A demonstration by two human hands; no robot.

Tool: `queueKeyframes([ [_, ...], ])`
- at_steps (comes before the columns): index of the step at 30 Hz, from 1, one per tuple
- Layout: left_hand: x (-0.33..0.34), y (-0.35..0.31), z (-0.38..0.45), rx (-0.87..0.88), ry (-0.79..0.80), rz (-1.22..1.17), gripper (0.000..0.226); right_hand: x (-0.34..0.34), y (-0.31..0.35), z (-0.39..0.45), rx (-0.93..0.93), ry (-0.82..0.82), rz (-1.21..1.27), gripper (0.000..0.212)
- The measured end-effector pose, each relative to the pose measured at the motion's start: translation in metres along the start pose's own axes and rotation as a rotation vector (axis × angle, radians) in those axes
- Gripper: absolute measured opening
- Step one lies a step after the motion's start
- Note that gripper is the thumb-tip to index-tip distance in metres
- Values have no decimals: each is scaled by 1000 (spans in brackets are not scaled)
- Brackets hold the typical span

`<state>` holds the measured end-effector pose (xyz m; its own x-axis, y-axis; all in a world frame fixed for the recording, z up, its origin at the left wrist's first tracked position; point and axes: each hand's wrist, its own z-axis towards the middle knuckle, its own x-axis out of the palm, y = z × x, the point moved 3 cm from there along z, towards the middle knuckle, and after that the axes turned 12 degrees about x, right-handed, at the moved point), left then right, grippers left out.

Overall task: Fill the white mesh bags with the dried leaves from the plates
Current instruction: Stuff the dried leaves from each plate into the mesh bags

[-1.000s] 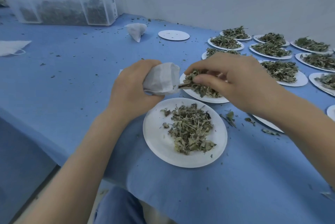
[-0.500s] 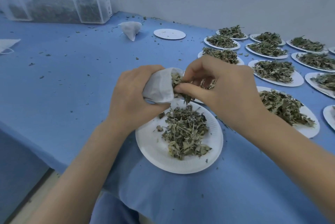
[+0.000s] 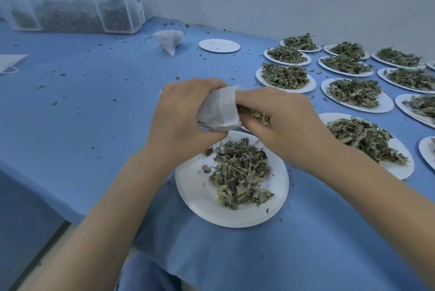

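**A:** Head view: where's the bag?

**B:** The bag (image 3: 217, 111) sits bunched in the left hand (image 3: 186, 121), fingers curled round it, mouth turned to the right hand (image 3: 282, 123). That hand pinches a tuft of leaves (image 3: 257, 115) at the opening, directly above the near plate (image 3: 200, 196).

**A:** How will it handle?

**B:** Likely soft, limp and very light; best held by the rim so the mouth stays open. The leaves look brittle and prone to scatter.

**A:** Anything around?

**B:** Loaded plates (image 3: 355, 93) crowd beyond the right hand; an empty plate (image 3: 219, 45), another bag (image 3: 169, 38) and crumbs lie beyond the left on the tabletop (image 3: 94, 114). Nothing blocks the hands.
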<state>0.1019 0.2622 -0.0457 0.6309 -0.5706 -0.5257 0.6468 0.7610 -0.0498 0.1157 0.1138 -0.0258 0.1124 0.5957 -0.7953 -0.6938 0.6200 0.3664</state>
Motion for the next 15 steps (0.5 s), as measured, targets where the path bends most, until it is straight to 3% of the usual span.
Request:
queueKeyframes([
  [3, 4, 2, 4, -44, 67, -55, 45, -5, -5, -2, 71, -112, 39, 32],
  [7, 6, 5, 10, -12, 78, -35, 39, -11, -6, -1, 112, -217, 87, 25],
  [13, 10, 3, 10, 8, 35, -23, 37, -9, -6, 5, 233, 199, 295, 36],
  [15, 11, 2, 9, 9, 22, -31, 36, -7, -8, 6, 256, 249, 338, 39],
])
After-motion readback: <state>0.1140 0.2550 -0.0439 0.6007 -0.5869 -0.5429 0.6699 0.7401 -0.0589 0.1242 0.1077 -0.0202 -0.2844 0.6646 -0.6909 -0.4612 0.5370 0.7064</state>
